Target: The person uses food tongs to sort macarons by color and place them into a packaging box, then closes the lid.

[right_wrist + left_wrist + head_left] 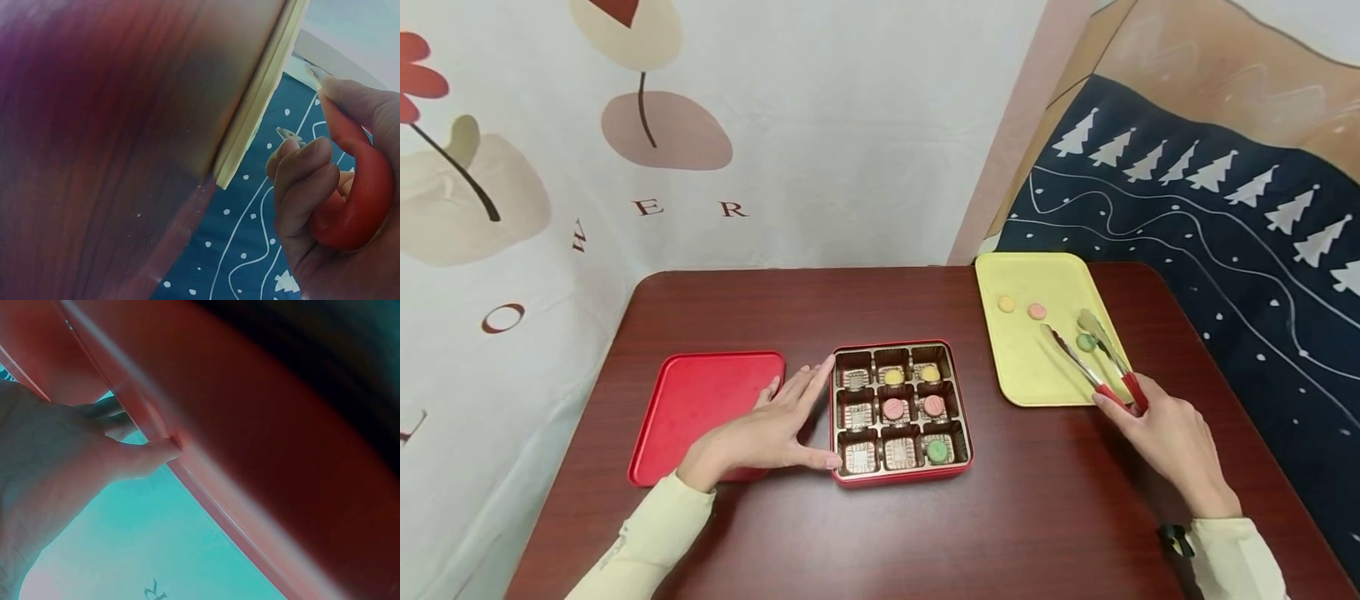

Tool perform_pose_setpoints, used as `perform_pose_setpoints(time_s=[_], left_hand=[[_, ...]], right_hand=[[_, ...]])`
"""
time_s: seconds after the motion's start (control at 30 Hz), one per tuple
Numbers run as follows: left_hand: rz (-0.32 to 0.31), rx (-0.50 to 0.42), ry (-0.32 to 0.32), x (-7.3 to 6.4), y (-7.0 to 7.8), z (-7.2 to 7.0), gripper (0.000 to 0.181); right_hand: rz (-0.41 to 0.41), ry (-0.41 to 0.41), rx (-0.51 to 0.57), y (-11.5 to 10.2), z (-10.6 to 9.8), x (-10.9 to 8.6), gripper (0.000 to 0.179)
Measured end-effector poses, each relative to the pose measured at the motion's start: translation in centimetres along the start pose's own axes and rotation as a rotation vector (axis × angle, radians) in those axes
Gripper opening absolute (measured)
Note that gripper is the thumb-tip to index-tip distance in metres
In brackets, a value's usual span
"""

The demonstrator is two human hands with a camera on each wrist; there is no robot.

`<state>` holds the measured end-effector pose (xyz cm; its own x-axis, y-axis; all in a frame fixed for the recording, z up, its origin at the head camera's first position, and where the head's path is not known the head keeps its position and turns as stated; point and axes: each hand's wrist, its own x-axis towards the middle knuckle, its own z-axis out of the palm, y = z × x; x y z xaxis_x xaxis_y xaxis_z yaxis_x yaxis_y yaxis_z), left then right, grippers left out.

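Observation:
My right hand (1172, 437) grips metal tongs with red handles (365, 200). The tongs' tips are apart above the yellow tray (1030, 367), near a green macaron (1086, 342). Farther left on this tray lie a yellow macaron (1006, 304) and a pink macaron (1037, 311). With fingers spread, my left hand (767, 437) rests against the left side of a red box (898, 479) with a gold compartment insert. Inside, two yellow macarons (930, 373) sit in the back row, two pink macarons (892, 409) in the middle row and one green macaron (937, 452) at front right.
A red tray (700, 408) lies left of the box, partly under my left hand and forearm. The brown table (880, 542) ends at a printed white curtain (850, 167) behind and a dark blue cloth with white trees (1210, 225) on the right.

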<state>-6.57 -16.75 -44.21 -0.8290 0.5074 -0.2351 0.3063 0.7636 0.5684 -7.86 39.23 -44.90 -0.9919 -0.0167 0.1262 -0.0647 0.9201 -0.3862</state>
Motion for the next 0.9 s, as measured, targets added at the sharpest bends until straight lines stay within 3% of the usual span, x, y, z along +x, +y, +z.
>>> perform_pose_setpoints(time_s=[0.47, 0.9], left_hand=[[-0.004, -0.012, 0.0, 0.0, -0.03, -0.04, 0.142], [-0.015, -0.009, -0.009, 0.21, 0.05, -0.08, 0.142]], right_hand=[[0.014, -0.023, -0.011, 0.51, 0.29, 0.3, 0.064], [0.014, -0.021, -0.033, 1.15, 0.18, 0.15, 0.052]])
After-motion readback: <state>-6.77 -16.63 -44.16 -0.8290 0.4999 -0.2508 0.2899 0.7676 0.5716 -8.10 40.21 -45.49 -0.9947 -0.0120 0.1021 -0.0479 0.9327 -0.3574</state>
